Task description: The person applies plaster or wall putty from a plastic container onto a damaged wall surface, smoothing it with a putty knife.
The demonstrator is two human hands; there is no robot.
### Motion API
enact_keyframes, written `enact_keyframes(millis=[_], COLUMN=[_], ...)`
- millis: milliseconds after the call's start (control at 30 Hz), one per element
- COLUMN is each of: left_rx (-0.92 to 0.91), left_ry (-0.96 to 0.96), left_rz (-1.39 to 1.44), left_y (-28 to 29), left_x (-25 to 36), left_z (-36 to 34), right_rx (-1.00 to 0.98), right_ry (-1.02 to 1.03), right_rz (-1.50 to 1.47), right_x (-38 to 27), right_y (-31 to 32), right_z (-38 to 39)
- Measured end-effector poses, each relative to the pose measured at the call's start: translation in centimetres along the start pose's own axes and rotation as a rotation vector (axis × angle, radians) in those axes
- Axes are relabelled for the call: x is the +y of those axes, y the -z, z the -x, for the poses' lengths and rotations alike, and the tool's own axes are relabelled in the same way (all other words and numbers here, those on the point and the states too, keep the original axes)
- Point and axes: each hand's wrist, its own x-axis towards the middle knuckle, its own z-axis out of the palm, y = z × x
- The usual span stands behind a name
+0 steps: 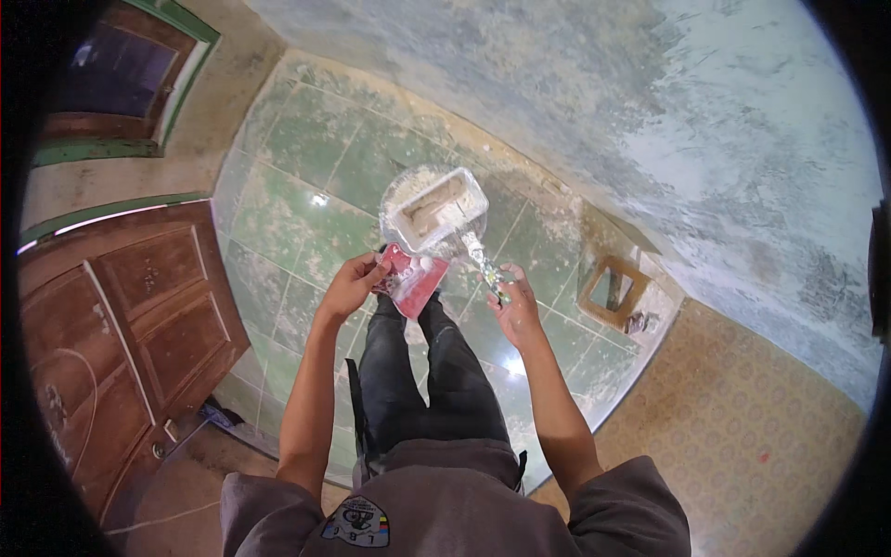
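My left hand (350, 286) is closed on the edge of a red flat plastic spreader (419, 295), which has white putty smeared over its upper face. In my right hand (515, 302) is a putty knife (483, 260) with a mottled handle, gripped between the fingers. Its white-coated blade points up toward the tub's near right corner; I cannot tell whether they touch. Just beyond both hands is a white rectangular tub (402, 232) with pale putty inside. The tub rests on a round, whitish, see-through-looking support (394, 190), mostly hidden beneath it.
Green floor tiles (278, 218) are spattered with white. A patchily plastered wall (575, 102) rises at the far right. A tan open-framed object (587, 295) stands by the wall, right of my hand. Brown wooden door panels (172, 297) are at left, and patterned flooring (742, 408) lies at right.
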Motion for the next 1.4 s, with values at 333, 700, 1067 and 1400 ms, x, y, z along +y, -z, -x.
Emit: enact_keyframes(millis=[333,700,1067,1400], left_rx=[0.302,0.29,0.246,0.255], left_ry=[-0.149,-0.382,-0.464,-0.554], left_rz=[0.205,0.266,0.318,0.22], left_y=[-3.3,-9.1,-10.4,-11.0], left_x=[8.3,15.4,17.8,20.4], left_z=[9.8,16.8,18.6,18.3], right_rx=[-0.079,-0.298,-0.313,-0.222], right_ry=[0.233,0.523,0.654,0.616], right_rz=[0.166,0.751,0.798,0.372], right_x=[-5.7,-10.5,-12.2,-12.2], right_y=[-2.7,-6.4,-6.2,-4.4], right_z=[7.0,14.4,12.9,13.5])
